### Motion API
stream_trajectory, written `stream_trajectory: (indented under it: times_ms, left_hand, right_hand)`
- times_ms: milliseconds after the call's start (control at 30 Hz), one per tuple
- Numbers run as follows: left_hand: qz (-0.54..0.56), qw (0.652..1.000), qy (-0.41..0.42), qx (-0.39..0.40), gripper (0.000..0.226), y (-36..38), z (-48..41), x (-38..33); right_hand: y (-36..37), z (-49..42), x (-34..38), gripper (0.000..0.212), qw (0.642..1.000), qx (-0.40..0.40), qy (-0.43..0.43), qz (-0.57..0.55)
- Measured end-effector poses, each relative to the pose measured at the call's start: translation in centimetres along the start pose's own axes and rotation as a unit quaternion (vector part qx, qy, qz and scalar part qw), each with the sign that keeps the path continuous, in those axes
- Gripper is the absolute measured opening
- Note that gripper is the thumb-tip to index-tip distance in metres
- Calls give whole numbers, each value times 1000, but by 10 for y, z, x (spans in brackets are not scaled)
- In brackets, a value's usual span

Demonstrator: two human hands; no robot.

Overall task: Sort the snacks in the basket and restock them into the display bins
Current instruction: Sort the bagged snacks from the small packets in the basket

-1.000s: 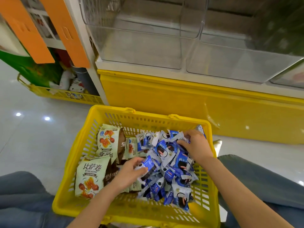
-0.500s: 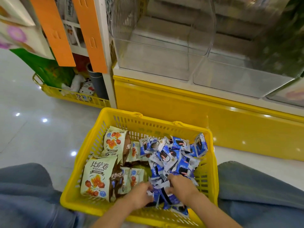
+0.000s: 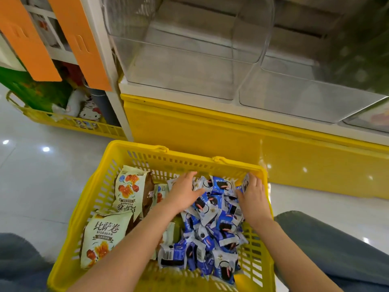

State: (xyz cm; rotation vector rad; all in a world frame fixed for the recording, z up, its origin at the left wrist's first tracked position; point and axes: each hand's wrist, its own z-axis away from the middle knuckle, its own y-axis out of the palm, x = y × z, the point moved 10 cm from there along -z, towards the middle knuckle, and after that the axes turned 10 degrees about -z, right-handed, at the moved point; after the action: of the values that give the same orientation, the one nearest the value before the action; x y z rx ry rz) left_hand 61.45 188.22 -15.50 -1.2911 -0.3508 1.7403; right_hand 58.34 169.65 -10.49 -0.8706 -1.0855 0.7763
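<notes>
A yellow plastic basket (image 3: pixel 134 153) sits on the floor in front of me. Its right half holds a heap of several small blue-and-white cookie packets (image 3: pixel 212 226); its left half holds larger cream-coloured snack bags (image 3: pixel 105 239). My left hand (image 3: pixel 183 191) lies palm down on the far left edge of the blue heap, fingers spread. My right hand (image 3: pixel 252 197) presses against the heap's far right side near the basket wall, fingers curled around a few packets. Above stand two clear display bins (image 3: pixel 179 66), both with nothing visible inside.
The bins rest on a yellow cabinet (image 3: pixel 210 131) directly behind the basket. A second yellow basket (image 3: pixel 69 121) with soft toys sits at the left under a white shelf with orange panels (image 3: pixel 77 43). My knees in jeans flank the basket on a glossy white floor.
Both hands have moved from the near end of the blue packet heap to its far end, now bracketing it from left and right. The view has tilted slightly.
</notes>
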Motion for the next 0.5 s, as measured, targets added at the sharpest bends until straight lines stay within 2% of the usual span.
stream_trajectory:
  times_ms: [100,167,267,300,400,500]
  left_hand:
    - [-9,998,-16,57,71,25,-9,4]
    - [-22,999,-9,48,68,31,-9,5]
    - [16,999,-27,-9,58,28,-6,15]
    - [31,998,-42,-26,54,26,-4,20]
    - [53,994,-66,-62,38,18,1,32]
    - [70,992,-70,-81,27,1,7,35]
  right_hand:
    - [6,-4,-5,61,998,3,44,-47]
    - [8,-8,-7,56,995,18,70,-70]
    - [8,-10,-1,48,990,43,24,129]
    - [9,-10,0,47,987,48,16,155]
    - [17,-5,-3,44,993,76,43,78]
    - [9,-2,-1,40,998,55,40,6]
